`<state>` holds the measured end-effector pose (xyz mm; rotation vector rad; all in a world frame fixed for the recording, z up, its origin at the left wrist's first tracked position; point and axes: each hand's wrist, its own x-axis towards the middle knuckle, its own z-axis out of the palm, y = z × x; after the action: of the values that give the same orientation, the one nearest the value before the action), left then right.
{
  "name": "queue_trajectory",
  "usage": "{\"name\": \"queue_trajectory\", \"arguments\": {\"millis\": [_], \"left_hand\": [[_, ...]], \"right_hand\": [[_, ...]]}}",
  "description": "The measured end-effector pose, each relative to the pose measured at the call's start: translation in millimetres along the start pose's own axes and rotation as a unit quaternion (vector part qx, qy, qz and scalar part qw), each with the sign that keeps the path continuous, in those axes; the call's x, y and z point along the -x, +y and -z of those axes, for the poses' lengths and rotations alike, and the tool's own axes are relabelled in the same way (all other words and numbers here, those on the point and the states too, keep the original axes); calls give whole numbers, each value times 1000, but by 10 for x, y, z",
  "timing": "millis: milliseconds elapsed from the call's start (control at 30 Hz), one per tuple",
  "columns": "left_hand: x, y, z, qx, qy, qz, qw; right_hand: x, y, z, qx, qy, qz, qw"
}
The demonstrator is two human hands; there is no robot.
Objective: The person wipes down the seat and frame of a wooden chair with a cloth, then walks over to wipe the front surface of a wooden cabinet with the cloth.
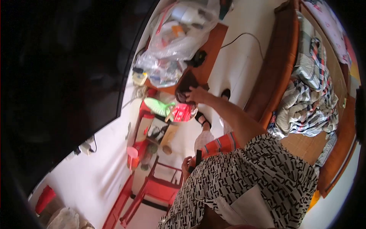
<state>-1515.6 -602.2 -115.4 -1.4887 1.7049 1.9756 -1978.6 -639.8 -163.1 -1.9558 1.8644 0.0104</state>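
My right hand (pixel 195 95) reaches out over the edge of a brown table (pixel 215 40). Its fingers curl on a dark brown, soft-looking bag (pixel 187 81); the exact kind is blurred. Low at my waist, my left hand (pixel 186 166) is closed around a slim black object (pixel 198 158), partly hidden by my patterned shirt. An orange striped cloth item (pixel 220 146) lies against my front, near that hand. Close to my right hand are a light green slotted plastic item (pixel 158 107) and a red packet (pixel 182 113).
A large clear plastic bag (pixel 183 34) full of items sits on the table. Red chairs (pixel 162 189) stand by the wall at lower left. A big black screen (pixel 72 76) fills the left. To the right is a wooden bed frame (pixel 276 65) with crumpled checked bedding (pixel 305 103). A cable (pixel 253 35) crosses the floor.
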Motion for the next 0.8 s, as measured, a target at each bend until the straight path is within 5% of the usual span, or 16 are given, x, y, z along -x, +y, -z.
{"name": "queue_trajectory", "arguments": {"millis": [167, 200, 233, 267, 367, 400, 467, 533, 567, 633, 667, 800], "left_hand": [[-481, -578, 155, -88, 5, -23, 996], [-633, -511, 108, -119, 7, -37, 992], [-771, -396, 49, -150, 9, -50, 987], [-631, -70, -39, -249, 23, -89, 964], [-1084, 31, -230, -163, -44, -239, 956], [-1194, 274, -327, -327, 0, -122, 937], [-1572, 404, -503, -381, -11, -147, 913], [-1822, 761, -768, -368, -32, -164, 915], [-1906, 925, -871, -363, -41, -174, 914], [-2069, 1243, -1115, -349, -55, -190, 916], [-2156, 1422, -1270, -338, -62, -193, 919], [-2400, 2219, -1761, -251, -110, -201, 940]], "right_hand": [[399, 73, -245, -68, -92, -54, 992], [676, 51, 51, -145, -56, -73, 985], [744, 152, -459, -122, -15, -89, 988], [1033, 87, -200, -156, -51, -159, 973], [1834, 248, -262, -268, -10, -347, 899], [2154, 341, -283, -321, 32, -368, 872], [2697, 505, -191, -415, 84, -391, 817], [3023, 843, -392, -510, 11, -463, 725], [3215, 834, -315, -638, 105, -463, 606], [3673, 728, 290, -841, 168, -320, 402], [3796, 743, 356, -872, 167, -297, 351], [3789, 1107, -58, -764, 198, -392, 472]]}}
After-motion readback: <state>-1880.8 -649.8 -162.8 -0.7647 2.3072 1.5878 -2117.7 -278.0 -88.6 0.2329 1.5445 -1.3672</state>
